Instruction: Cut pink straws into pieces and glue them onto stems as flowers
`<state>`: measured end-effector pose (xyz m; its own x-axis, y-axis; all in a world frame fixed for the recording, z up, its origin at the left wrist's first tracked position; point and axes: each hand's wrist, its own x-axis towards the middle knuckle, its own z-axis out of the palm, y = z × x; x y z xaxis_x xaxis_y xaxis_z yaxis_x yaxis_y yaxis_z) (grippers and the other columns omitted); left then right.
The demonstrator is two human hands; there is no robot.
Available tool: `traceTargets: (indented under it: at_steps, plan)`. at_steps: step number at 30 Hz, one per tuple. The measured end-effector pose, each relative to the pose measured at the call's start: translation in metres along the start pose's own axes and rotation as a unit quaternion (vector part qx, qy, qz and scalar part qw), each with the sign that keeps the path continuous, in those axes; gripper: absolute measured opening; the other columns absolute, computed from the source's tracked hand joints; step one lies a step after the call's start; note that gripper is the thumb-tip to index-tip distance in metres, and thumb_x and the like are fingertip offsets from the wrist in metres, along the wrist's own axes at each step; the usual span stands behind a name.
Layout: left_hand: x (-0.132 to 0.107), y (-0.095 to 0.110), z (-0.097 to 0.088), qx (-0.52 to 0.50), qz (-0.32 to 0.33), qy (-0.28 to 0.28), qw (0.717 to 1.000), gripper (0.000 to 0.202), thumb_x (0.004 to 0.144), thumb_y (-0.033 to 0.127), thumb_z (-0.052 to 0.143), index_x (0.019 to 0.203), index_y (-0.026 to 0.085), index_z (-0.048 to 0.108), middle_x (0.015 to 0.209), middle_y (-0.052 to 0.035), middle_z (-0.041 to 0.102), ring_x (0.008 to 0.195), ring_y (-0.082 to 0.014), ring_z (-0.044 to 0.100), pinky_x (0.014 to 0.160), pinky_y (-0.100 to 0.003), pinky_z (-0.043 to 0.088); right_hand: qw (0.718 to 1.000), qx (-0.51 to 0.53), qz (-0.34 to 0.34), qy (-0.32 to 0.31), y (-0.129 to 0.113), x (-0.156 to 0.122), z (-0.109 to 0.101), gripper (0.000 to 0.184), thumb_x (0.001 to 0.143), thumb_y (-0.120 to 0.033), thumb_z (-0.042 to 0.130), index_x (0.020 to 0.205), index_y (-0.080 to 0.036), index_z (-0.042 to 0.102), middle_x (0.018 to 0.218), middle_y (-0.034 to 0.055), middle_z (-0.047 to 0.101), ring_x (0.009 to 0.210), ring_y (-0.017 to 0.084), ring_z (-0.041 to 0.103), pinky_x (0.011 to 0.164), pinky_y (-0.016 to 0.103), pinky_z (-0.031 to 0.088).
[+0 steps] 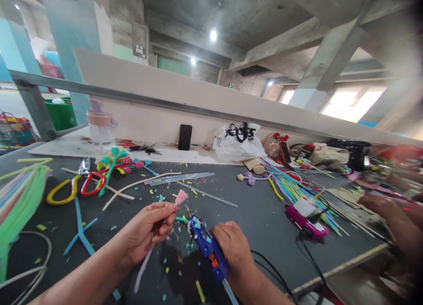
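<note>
My left hand [158,223] pinches a small fluffy pink flower-like tuft [181,197] between thumb and fingertips. Below that hand a pale lilac strip [144,269] hangs down; whether it joins the tuft is hidden by my fingers. My right hand [235,247] is wrapped round a blue hot glue gun [205,243], whose nozzle points up and away, close to the tuft. A clear glue stick [229,291] sticks out of its back end. Just left of the nozzle lies a short teal piece [181,219].
Red-and-yellow-handled scissors [74,186], fuzzy coloured stems [114,164] and glue sticks [194,177] lie at the left and middle. A magenta glue gun [307,221] rests right, beside bundled strips [294,186]. A phone [185,137] leans at the back. Another person's hand [380,203] is far right.
</note>
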<state>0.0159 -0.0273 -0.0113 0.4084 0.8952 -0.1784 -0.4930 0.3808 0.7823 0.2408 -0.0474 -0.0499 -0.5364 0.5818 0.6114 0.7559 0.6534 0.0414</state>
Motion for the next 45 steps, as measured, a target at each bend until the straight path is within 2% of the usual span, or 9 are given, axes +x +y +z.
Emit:
traceTargets:
  at_steps: [4, 7, 17, 23, 26, 31, 38, 41, 45]
  plan:
    - [0.003, 0.000, -0.004, -0.020, 0.000, -0.008, 1.000, 0.018, 0.071, 0.023, 0.065, 0.064, 0.013, 0.053, 0.053, 0.0049, 0.046, 0.036, 0.0001, 0.032, 0.031, -0.012, 0.018, 0.999, 0.016, 0.040, -0.013, 0.006, 0.006, -0.013, 0.015, 0.076, -0.010, 0.041, 0.083, -0.017, 0.052, 0.081, 0.0062, 0.059, 0.074, 0.017, 0.054, 0.072, 0.032, 0.032]
    - [0.003, -0.002, -0.004, -0.012, -0.010, -0.034, 0.999, 0.015, 0.072, 0.023, 0.065, 0.069, 0.013, 0.054, 0.055, 0.0033, 0.048, 0.038, -0.0013, 0.037, 0.032, -0.013, 0.018, 0.984, -0.037, 0.137, -0.110, 0.026, 0.013, -0.021, 0.018, 0.072, -0.010, 0.044, 0.084, -0.020, 0.054, 0.083, 0.0044, 0.060, 0.074, 0.019, 0.056, 0.072, 0.035, 0.031]
    - [0.008, 0.013, -0.015, -0.048, 0.072, 0.031, 0.996, 0.018, 0.069, 0.023, 0.068, 0.074, 0.012, 0.055, 0.058, 0.0038, 0.048, 0.039, -0.0011, 0.037, 0.032, -0.011, 0.018, 0.932, -0.002, 0.198, -0.303, 0.090, 0.007, -0.033, 0.067, 0.060, -0.002, 0.039, 0.123, -0.022, 0.047, 0.130, 0.0110, 0.047, 0.118, 0.024, 0.043, 0.086, 0.042, 0.034]
    - [0.015, 0.024, -0.037, -0.066, 0.116, 0.064, 0.989, 0.017, 0.070, 0.022, 0.067, 0.074, 0.013, 0.053, 0.057, 0.0048, 0.048, 0.038, -0.0001, 0.036, 0.031, -0.009, 0.017, 0.964, 0.065, 0.207, -0.153, 0.039, 0.043, -0.047, 0.030, 0.078, -0.014, 0.042, 0.099, -0.021, 0.062, 0.102, 0.0069, 0.064, 0.089, 0.019, 0.060, 0.080, 0.035, 0.042]
    - [0.016, 0.022, -0.038, -0.057, 0.120, 0.064, 0.989, 0.018, 0.070, 0.023, 0.068, 0.075, 0.013, 0.053, 0.057, 0.0047, 0.048, 0.038, -0.0002, 0.036, 0.030, -0.009, 0.018, 0.968, 0.140, 0.062, -0.198, -0.012, 0.074, -0.036, 0.018, 0.081, -0.015, 0.049, 0.088, -0.023, 0.064, 0.086, 0.0006, 0.067, 0.083, 0.014, 0.061, 0.075, 0.027, 0.041]
    - [0.014, 0.017, -0.034, -0.035, 0.124, 0.053, 0.990, 0.019, 0.069, 0.024, 0.068, 0.072, 0.012, 0.054, 0.057, 0.0041, 0.050, 0.037, -0.0003, 0.036, 0.030, -0.010, 0.017, 0.957, 0.047, -0.004, -0.287, -0.060, 0.105, 0.001, 0.011, 0.078, -0.022, 0.055, 0.085, -0.020, 0.062, 0.086, 0.0043, 0.067, 0.079, 0.019, 0.063, 0.068, 0.030, 0.040]
    - [0.010, 0.009, -0.020, -0.012, 0.102, 0.034, 0.994, 0.023, 0.067, 0.027, 0.070, 0.066, 0.013, 0.052, 0.055, 0.0046, 0.050, 0.036, -0.0005, 0.035, 0.030, -0.012, 0.014, 0.952, 0.035, 0.014, -0.305, -0.059, 0.096, 0.004, 0.007, 0.076, -0.014, 0.052, 0.074, -0.017, 0.058, 0.074, 0.0044, 0.068, 0.069, 0.017, 0.063, 0.059, 0.026, 0.038]
    - [0.008, 0.003, -0.014, 0.016, 0.072, 0.031, 0.997, 0.025, 0.068, 0.030, 0.069, 0.064, 0.013, 0.051, 0.053, 0.0052, 0.048, 0.035, -0.0002, 0.033, 0.031, -0.013, 0.013, 0.941, 0.153, 0.120, -0.277, -0.044, 0.081, -0.013, 0.006, 0.079, -0.017, 0.049, 0.077, -0.019, 0.054, 0.069, -0.0001, 0.066, 0.065, 0.013, 0.061, 0.054, 0.020, 0.036]
    - [0.004, -0.002, -0.006, 0.057, 0.068, 0.032, 0.996, 0.029, 0.068, 0.035, 0.068, 0.061, 0.013, 0.051, 0.051, 0.0052, 0.046, 0.036, -0.0003, 0.032, 0.033, -0.014, 0.011, 0.880, 0.325, 0.272, -0.213, -0.022, 0.063, -0.027, 0.007, 0.078, -0.016, 0.045, 0.074, -0.020, 0.048, 0.060, -0.0040, 0.059, 0.048, 0.008, 0.052, 0.048, 0.018, 0.036]
